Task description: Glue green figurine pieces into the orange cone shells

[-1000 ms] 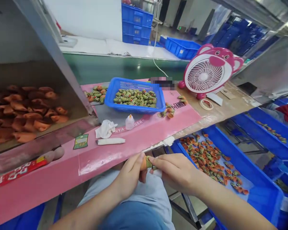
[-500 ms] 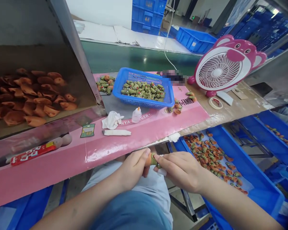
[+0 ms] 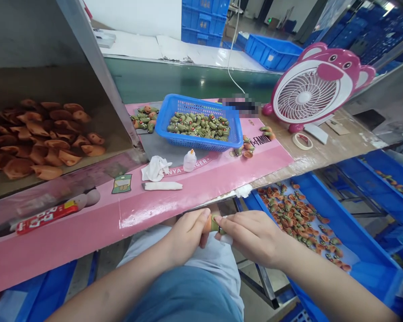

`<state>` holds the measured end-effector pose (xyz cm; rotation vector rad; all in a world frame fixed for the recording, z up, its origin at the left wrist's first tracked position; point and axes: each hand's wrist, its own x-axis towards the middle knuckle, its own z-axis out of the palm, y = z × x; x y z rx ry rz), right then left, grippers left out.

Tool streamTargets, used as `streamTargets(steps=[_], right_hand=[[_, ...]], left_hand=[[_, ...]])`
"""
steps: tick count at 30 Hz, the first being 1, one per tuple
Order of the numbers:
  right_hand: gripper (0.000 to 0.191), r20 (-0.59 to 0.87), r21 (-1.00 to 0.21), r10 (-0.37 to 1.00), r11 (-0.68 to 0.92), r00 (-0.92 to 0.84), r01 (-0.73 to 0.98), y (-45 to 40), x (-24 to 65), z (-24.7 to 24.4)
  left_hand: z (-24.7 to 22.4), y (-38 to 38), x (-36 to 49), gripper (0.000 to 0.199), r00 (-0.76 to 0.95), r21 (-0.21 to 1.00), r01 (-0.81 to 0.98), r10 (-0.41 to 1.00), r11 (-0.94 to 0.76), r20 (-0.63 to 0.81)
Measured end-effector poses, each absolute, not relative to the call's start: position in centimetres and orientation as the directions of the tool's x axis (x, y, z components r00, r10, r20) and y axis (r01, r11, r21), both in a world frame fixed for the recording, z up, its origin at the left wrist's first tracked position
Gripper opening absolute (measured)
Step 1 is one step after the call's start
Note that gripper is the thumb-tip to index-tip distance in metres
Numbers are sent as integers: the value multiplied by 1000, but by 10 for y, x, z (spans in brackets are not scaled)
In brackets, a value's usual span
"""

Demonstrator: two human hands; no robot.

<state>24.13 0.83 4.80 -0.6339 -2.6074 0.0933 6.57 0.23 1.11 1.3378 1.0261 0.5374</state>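
Over my lap, just off the table's front edge, my left hand [image 3: 190, 235] and my right hand [image 3: 251, 235] meet around a small green-and-orange figurine [image 3: 214, 224]. The left fingers pinch its orange end, while the right fingers press on its green end. A bit of white tissue [image 3: 226, 239] shows under my right fingers. Much of the figurine is hidden by the fingers. On the table ahead, a blue basket [image 3: 201, 144] holds many green pieces [image 3: 198, 126]. A small glue-like bottle [image 3: 190, 161], a crumpled tissue [image 3: 156, 168] and a white wrapped stick [image 3: 162, 186] lie in front of it.
At left, a box-like enclosure [image 3: 97, 67] holds orange cup-shaped pieces [image 3: 36, 138]. A pink fan [image 3: 304, 96] and a tape roll [image 3: 302, 141] stand at right. Below them, a blue tray [image 3: 366, 250] holds many green-and-orange pieces. A red packet [image 3: 47, 218] lies at the left front.
The view has shifted slightly. Both hands keep the same hold on the figurine, with hardly any visible movement.
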Motion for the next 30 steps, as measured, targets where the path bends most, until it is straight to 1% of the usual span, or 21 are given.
streamTargets(steps=[3, 7, 10, 12, 17, 19, 22, 25, 30], right_hand=[[22, 404, -193, 458, 889, -792, 415, 9, 242, 44], [22, 391, -188, 470, 883, -791, 431, 11, 239, 39], [18, 396, -149, 458, 887, -796, 437, 11, 236, 38], [14, 392, -114, 454, 887, -800, 448, 12, 235, 36], [15, 362, -71, 486, 865, -795, 497, 13, 235, 31], [14, 376, -84, 483, 868, -791, 490, 11, 236, 29], [15, 408, -134, 494, 864, -767, 485, 7, 236, 28], [17, 424, -180, 510, 857, -748, 482, 7, 236, 28], [25, 429, -181, 460, 887, -777, 426, 10, 234, 29]], left_hand=[[12, 4, 65, 47, 492, 948, 231, 814, 221, -310], [12, 5, 62, 47, 500, 947, 240, 809, 215, -310], [12, 4, 59, 46, 486, 943, 254, 815, 214, -316], [10, 4, 57, 46, 457, 926, 296, 817, 233, -352], [5, 9, 55, 44, 424, 905, 362, 826, 222, -372], [6, 9, 56, 44, 441, 910, 352, 819, 219, -367], [9, 7, 58, 44, 487, 923, 314, 797, 222, -357], [11, 6, 59, 44, 484, 926, 291, 798, 240, -359], [16, 4, 57, 48, 472, 930, 276, 808, 244, -352]])
